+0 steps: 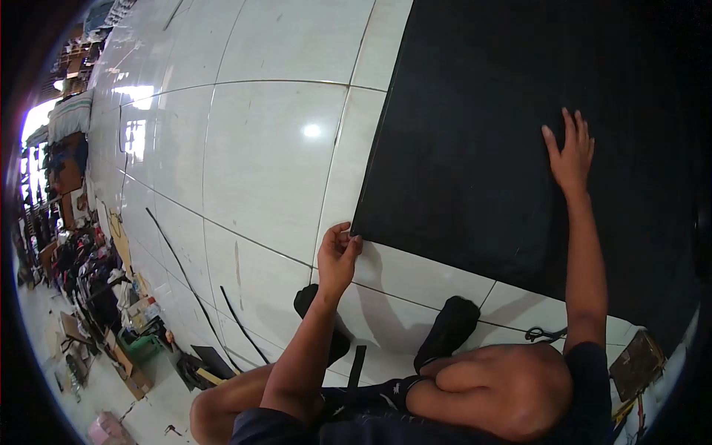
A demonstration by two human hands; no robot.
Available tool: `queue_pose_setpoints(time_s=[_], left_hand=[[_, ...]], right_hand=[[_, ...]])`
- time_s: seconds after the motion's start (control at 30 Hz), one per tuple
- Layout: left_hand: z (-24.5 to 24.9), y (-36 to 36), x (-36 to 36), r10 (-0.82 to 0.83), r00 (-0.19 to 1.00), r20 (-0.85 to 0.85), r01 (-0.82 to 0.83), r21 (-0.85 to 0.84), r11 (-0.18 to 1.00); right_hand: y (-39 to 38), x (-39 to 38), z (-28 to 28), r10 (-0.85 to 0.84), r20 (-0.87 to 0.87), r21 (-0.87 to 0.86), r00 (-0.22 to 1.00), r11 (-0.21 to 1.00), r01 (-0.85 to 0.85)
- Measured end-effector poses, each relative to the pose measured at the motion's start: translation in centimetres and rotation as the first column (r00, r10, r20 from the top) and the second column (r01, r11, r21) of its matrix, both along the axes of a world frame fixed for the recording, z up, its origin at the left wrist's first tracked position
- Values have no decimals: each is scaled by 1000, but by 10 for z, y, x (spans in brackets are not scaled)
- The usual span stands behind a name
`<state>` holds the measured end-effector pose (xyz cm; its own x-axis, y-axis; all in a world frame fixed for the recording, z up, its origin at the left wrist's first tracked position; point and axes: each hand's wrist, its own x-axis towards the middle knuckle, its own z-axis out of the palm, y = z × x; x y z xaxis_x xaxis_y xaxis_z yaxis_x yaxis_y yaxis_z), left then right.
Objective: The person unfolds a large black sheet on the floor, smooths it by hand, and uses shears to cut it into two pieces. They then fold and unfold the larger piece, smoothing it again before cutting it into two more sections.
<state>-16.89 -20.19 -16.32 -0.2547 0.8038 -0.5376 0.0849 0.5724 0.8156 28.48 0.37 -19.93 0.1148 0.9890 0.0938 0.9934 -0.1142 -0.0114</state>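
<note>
A large sheet of black fabric (460, 148) lies spread over the tiled floor on the right side of the view. At its near left corner my left hand (340, 249) pinches the edge between thumb and fingers. My right hand (572, 152) rests on the fabric farther up and to the right, fingers stretched out and the palm turned down. Between my right forearm and my foot, a pair of black-handled scissors (545, 334) lies on the floor, partly hidden by the arm.
My feet in black socks (449, 326) stand just short of the fabric's edge. Thin black strips (243, 325) lie on the tiles to the left. Piled clutter with boxes (126, 363) runs along the far left. A dark flat object (636, 365) sits at lower right.
</note>
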Motion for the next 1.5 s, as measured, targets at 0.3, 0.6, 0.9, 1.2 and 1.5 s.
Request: queue_pose_setpoints(time_s=[0.3,0.6,0.9,1.2,1.5], left_hand=[[2,2,4,85,996,20,-86,64,994],[-12,-6,2,131,991,33,-134,162,978],[-10,-3,-7,52,986,-161,-28,148,989],[-3,2,-9,-1,984,-178,17,87,996],[-13,-1,-20,-24,994,-109,34,97,995]], right_hand=[[-82,1,0,9,-46,-32,999,999,-10],[-86,-1,7,69,-69,79,995,995,-64],[-86,-6,22,72,-124,79,990,995,-63],[-141,48,38,-176,-257,137,950,967,216],[-234,-52,38,-221,-321,45,921,968,248]])
